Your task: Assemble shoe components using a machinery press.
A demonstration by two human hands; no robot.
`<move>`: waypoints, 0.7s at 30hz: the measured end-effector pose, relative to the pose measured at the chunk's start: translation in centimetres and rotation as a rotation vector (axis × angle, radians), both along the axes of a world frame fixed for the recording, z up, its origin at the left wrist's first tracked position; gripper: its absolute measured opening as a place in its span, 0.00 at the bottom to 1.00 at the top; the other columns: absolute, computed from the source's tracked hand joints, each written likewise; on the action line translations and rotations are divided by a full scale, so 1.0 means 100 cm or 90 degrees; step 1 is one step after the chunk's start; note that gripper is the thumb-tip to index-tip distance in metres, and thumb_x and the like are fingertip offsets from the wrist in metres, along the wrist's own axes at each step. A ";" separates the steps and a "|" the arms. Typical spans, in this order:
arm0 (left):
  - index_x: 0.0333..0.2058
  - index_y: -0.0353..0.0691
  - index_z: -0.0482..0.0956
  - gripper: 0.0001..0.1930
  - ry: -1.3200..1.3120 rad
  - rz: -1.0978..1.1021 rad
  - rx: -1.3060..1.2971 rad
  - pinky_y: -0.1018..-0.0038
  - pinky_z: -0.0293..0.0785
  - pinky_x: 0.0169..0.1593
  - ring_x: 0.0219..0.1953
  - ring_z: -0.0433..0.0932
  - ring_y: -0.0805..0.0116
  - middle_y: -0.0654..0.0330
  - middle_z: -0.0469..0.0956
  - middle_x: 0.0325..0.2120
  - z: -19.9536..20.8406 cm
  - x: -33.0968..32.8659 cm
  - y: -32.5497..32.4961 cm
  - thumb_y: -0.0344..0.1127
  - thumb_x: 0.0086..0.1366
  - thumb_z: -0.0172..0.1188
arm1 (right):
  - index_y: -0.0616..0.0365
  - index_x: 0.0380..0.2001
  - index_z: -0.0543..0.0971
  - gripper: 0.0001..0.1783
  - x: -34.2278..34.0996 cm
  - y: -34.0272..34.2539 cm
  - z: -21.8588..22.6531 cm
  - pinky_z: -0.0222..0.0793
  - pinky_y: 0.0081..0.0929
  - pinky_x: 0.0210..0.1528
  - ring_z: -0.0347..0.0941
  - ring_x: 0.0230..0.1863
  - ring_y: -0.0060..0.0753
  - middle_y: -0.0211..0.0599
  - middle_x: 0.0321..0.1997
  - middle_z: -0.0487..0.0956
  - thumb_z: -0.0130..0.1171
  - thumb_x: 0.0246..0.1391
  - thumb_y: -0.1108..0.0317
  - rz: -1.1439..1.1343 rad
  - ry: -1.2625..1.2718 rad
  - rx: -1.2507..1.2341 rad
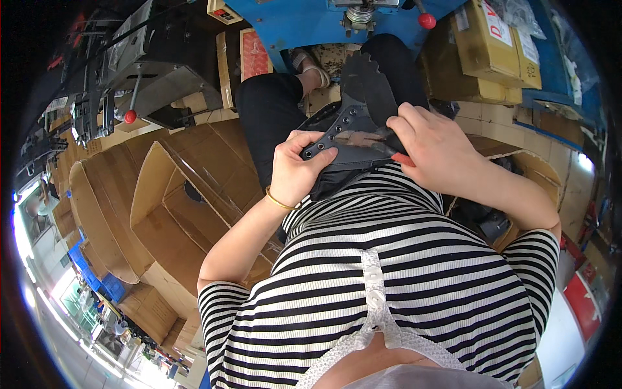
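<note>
Across my lap lies a black boot (369, 87), its lugged sole and toe pointing away from me. A row of metal eyelets runs along its open upper. My left hand (297, 165) is closed on the edge of the upper beside the eyelets, thumb on top. Over the boot's right side, my right hand (437, 146) is closed around a red-handled tool (403, 159). The fingers cover most of that handle, and the tool's exact kind cannot be made out. Its working end seems to reach over the upper between my hands.
A blue machine (304, 23) with a red-knobbed lever (426, 21) stands ahead. Left are a dark machine with another red knob (130, 117) and a large open cardboard box (172, 214). Cartons (495, 48) are stacked ahead right; a box (541, 170) with black items sits by my right arm.
</note>
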State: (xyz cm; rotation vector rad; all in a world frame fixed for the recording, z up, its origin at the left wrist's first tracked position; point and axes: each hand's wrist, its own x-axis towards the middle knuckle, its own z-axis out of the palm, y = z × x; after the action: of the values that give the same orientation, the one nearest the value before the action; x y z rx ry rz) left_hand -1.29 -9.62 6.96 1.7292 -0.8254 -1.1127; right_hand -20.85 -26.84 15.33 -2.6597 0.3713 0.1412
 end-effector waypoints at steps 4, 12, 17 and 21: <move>0.35 0.33 0.83 0.09 -0.023 0.024 -0.012 0.82 0.69 0.43 0.35 0.73 0.76 0.64 0.76 0.32 0.002 -0.008 -0.004 0.23 0.54 0.68 | 0.65 0.35 0.71 0.16 0.003 0.000 0.000 0.70 0.34 0.38 0.72 0.39 0.40 0.43 0.37 0.69 0.63 0.48 0.66 0.037 -0.010 -0.034; 0.32 0.36 0.83 0.09 0.008 0.059 0.006 0.77 0.68 0.40 0.32 0.72 0.70 0.60 0.74 0.27 -0.001 -0.010 -0.006 0.28 0.50 0.69 | 0.66 0.34 0.72 0.15 0.006 -0.003 -0.004 0.69 0.35 0.39 0.71 0.39 0.42 0.43 0.36 0.69 0.63 0.48 0.66 0.035 -0.016 -0.019; 0.30 0.35 0.81 0.08 -0.040 0.053 0.015 0.75 0.68 0.39 0.32 0.73 0.69 0.59 0.74 0.26 0.002 -0.014 -0.008 0.28 0.49 0.69 | 0.69 0.43 0.71 0.24 0.006 -0.005 -0.004 0.66 0.37 0.44 0.68 0.43 0.43 0.44 0.41 0.68 0.66 0.43 0.69 0.036 0.052 0.005; 0.28 0.33 0.79 0.09 -0.124 0.032 -0.020 0.73 0.69 0.38 0.31 0.73 0.67 0.57 0.75 0.26 0.011 -0.023 -0.010 0.27 0.48 0.69 | 0.66 0.38 0.72 0.17 0.002 0.004 -0.017 0.66 0.36 0.40 0.69 0.39 0.41 0.42 0.37 0.69 0.61 0.45 0.68 0.070 0.026 -0.081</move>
State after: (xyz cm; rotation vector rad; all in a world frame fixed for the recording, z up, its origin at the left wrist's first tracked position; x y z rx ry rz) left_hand -3.57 -10.64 8.08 1.8419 -0.9080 -0.9043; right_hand -20.64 -26.43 13.64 -2.8074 0.2543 0.2130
